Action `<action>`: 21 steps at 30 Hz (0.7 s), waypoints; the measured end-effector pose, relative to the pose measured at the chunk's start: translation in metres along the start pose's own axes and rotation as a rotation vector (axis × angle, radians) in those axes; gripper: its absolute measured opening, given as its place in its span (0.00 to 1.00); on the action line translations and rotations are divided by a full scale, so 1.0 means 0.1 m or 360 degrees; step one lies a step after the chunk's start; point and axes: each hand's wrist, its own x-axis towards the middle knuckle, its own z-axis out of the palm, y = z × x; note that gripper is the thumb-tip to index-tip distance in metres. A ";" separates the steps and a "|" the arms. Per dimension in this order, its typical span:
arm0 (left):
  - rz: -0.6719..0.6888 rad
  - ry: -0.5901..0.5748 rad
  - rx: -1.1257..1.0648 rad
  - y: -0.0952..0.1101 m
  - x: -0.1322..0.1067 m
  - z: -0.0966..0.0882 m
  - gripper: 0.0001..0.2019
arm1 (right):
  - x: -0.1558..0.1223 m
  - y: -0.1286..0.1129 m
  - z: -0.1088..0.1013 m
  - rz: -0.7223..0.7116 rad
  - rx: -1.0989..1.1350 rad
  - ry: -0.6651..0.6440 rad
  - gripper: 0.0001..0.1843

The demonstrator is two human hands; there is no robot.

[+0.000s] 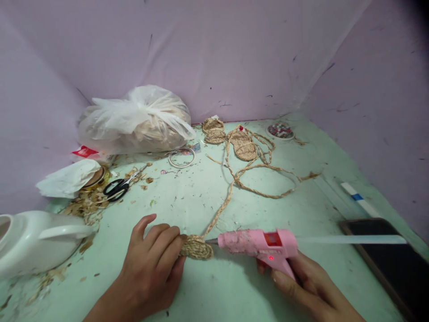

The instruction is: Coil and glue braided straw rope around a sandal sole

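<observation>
Between its fingers my left hand [152, 261] grips a small coiled sole of braided straw [197, 248], fingers closed round its left end. From the sole a straw braid [221, 208] runs up the table into a loose loop. A pink hot glue gun [256, 243] is in my right hand [310, 284], which is wrapped round its handle. The gun's metal nozzle meets the sole's right upper edge, and a red light glows on its body. A clear glue stick [351, 239] juts from its back.
Tiny woven slippers [214, 129] and another straw piece [244, 145] lie at the back. Black scissors [122, 184], a tape ring [181, 157] and a white jug [36, 243] are on the left, near a plastic bag [137, 120]. A phone [392, 264] lies right, a bead dish [280, 131] behind.
</observation>
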 end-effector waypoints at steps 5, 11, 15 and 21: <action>-0.0017 0.0031 -0.0010 -0.02 -0.01 0.00 0.09 | -0.01 -0.06 0.04 0.0039 0.0031 0.0132 0.17; -0.0044 0.0083 -0.0017 -0.04 -0.02 0.00 0.09 | -0.02 -0.03 0.05 0.0027 0.0105 0.0171 0.17; -0.0047 0.0103 -0.0025 -0.04 -0.02 0.00 0.10 | -0.02 -0.03 0.06 0.0011 0.0150 0.0190 0.17; -0.0097 0.0096 -0.0032 -0.06 -0.03 0.00 0.10 | -0.02 -0.06 0.05 0.0008 0.0123 0.0185 0.18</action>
